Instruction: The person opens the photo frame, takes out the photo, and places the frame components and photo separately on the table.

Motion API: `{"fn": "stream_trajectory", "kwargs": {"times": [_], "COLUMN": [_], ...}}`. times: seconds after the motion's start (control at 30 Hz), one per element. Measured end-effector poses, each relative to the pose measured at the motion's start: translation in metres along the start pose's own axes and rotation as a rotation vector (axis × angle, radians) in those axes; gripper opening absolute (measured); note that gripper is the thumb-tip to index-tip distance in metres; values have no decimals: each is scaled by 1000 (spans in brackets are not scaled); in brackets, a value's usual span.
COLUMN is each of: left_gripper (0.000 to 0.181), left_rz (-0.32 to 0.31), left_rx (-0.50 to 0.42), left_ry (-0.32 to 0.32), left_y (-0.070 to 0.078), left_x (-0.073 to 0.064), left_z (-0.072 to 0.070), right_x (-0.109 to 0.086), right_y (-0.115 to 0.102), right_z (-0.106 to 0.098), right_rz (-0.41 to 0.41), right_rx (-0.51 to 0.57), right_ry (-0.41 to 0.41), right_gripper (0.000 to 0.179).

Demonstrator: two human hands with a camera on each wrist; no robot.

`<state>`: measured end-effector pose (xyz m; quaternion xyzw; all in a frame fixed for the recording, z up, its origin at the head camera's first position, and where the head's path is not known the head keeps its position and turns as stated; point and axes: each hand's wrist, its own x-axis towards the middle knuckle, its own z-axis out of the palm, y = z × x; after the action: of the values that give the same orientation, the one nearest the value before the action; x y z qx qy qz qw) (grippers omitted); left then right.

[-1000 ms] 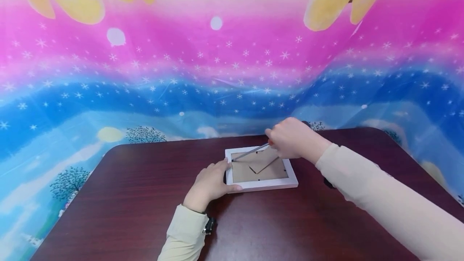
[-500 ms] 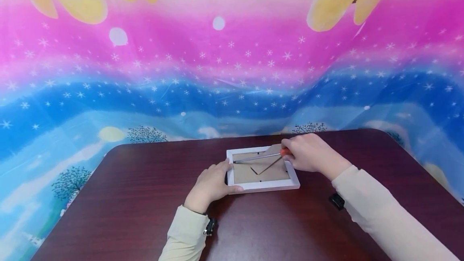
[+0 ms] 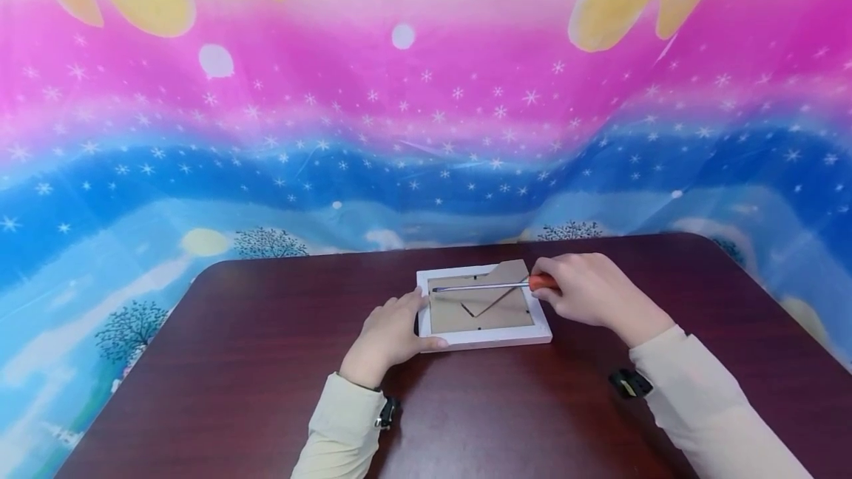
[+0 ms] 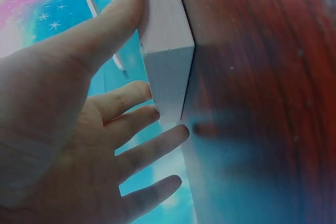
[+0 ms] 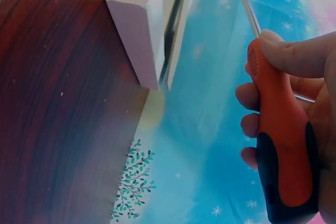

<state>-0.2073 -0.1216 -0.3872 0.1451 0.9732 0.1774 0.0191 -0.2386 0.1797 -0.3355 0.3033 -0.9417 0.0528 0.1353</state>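
Curled round an orange-and-black screwdriver (image 5: 283, 124), the right hand (image 3: 589, 290) levels its shaft over the tan backing board (image 3: 502, 312) of a white picture frame (image 3: 492, 337); whether the tip touches, I can't tell. The left hand (image 3: 386, 333), fingers straight, braces the frame's left end with its thumb along the near side, presumably against sliding. A tan flap (image 3: 512, 270) juts past the far rim. Behind, the dark-red table's (image 3: 233, 361) edge runs near; more room spreads left and toward the person.
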Motion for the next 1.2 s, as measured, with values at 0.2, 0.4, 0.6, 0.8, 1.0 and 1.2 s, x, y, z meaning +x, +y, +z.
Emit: {"fn": "stream_trajectory", "kwargs": {"times": [0.2, 0.4, 0.6, 0.8, 1.0, 1.2], "left_gripper": [80, 80, 79, 79, 80, 80], "left_rz": [-28, -50, -56, -53, -81, -122], "left_rx": [35, 59, 71, 89, 109, 127], "left_ry": [-10, -6, -1, -4, -19, -45], "left_y": [3, 5, 5, 8, 13, 20], "left_x": [-2, -3, -3, -1, -1, -3], "left_z": [-2, -2, -2, 0, 1, 2], "right_x": [-9, -15, -21, -29, -33, -33], "right_y": [3, 9, 20, 30, 35, 37], "right_z": [-4, -9, -17, -22, -22, -25], "right_rz": [23, 57, 107, 155, 169, 165], "right_rx": [28, 48, 44, 32, 30, 27], "right_ry": [39, 62, 48, 55, 53, 63], "right_gripper": [14, 18, 20, 22, 21, 22]}}
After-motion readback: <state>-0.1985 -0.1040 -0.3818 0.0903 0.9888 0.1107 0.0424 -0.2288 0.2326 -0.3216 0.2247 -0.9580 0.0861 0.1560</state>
